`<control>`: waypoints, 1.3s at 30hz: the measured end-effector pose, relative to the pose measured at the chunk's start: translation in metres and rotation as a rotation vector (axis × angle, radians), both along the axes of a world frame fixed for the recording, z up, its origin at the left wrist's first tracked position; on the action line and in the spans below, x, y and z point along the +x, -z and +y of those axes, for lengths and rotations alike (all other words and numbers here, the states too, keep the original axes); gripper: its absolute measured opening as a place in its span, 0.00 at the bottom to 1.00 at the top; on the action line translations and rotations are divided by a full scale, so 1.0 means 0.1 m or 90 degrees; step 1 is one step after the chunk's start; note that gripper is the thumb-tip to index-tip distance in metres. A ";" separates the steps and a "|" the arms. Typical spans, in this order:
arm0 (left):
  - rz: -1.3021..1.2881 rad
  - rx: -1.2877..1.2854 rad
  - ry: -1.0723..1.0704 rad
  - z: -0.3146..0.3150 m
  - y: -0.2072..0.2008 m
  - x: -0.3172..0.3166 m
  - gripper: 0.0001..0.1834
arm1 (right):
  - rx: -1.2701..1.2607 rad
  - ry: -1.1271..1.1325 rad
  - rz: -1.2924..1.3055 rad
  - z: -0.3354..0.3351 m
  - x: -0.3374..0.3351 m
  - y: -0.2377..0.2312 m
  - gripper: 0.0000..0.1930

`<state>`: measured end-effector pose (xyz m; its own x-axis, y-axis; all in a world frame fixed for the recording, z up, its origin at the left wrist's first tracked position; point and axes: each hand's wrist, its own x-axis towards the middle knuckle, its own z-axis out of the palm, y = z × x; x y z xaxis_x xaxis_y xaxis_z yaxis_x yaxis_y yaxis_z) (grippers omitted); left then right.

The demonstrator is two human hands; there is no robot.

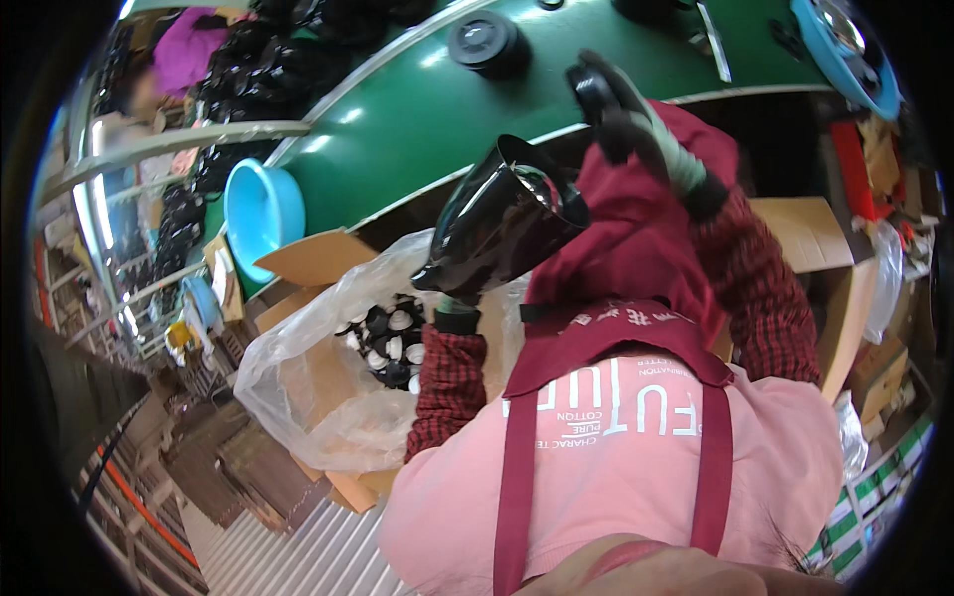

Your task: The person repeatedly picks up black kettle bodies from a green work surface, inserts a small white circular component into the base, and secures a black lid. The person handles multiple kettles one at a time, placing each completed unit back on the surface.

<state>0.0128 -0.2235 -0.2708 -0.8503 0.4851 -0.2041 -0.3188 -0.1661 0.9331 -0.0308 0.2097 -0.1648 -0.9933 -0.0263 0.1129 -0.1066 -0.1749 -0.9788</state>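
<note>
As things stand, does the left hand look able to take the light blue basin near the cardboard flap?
Probably not now: the left hand seems occupied, its grip on the glossy black housing. The cardboard flap also appears between the hand and the light blue basin in this view.

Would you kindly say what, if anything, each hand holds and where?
Left hand: shiny black container, by its near end, grip mostly hidden. Right hand: apparently a black piece; part unclear.

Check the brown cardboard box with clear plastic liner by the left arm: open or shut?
Open: the box has a flap spread outward, its liner gapes wide, and small black and white parts show inside.
</note>
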 end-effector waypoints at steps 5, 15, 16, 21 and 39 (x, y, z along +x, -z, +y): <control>0.367 -0.343 0.269 0.50 -0.22 -0.10 0.34 | 0.009 -0.021 0.056 -0.17 0.99 -0.77 0.53; 0.400 -0.344 0.203 0.80 -1.23 -0.37 0.28 | -0.165 0.088 -0.018 -0.28 1.43 -0.71 0.43; 0.434 -0.371 0.184 0.99 -1.58 -0.37 0.27 | -0.230 0.085 -0.088 -0.29 1.42 -0.70 0.41; 0.697 -0.412 0.173 1.47 -2.35 -0.44 0.25 | -0.521 -0.209 -0.345 0.04 1.50 -0.64 0.31; 0.299 -0.174 0.312 1.13 -1.03 -0.15 0.29 | 0.075 0.055 0.147 0.16 1.73 -0.88 0.37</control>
